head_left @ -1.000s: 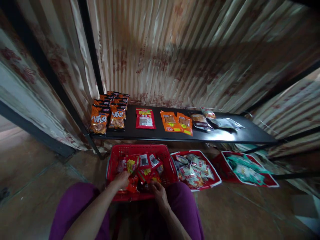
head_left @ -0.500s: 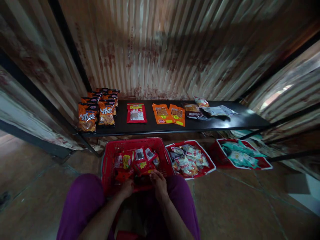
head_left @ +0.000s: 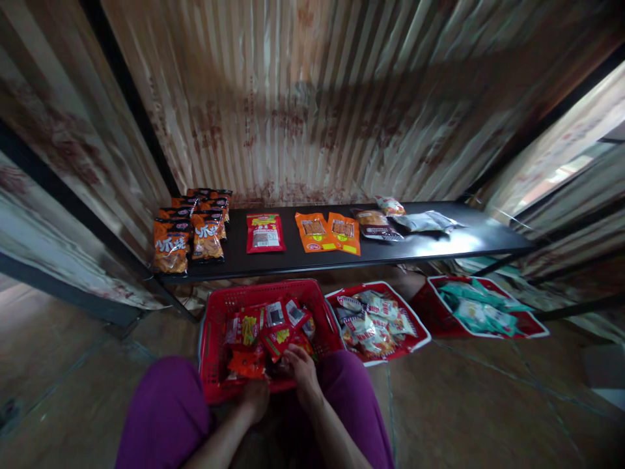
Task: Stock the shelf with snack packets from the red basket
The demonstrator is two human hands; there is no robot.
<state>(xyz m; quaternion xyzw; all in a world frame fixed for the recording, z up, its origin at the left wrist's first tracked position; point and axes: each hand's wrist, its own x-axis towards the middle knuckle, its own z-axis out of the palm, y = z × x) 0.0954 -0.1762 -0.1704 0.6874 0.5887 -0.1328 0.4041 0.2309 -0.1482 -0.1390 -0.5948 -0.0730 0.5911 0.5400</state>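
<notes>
Though dim, left hand (head_left: 254, 398), right hand (head_left: 303, 370) at basket (head_left: 213, 339); fingers (head_left: 293, 355) unclear

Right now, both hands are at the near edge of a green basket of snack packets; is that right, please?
Not quite: the head view shows the basket is red, not green; the left hand and right hand are at its near edge.
</notes>
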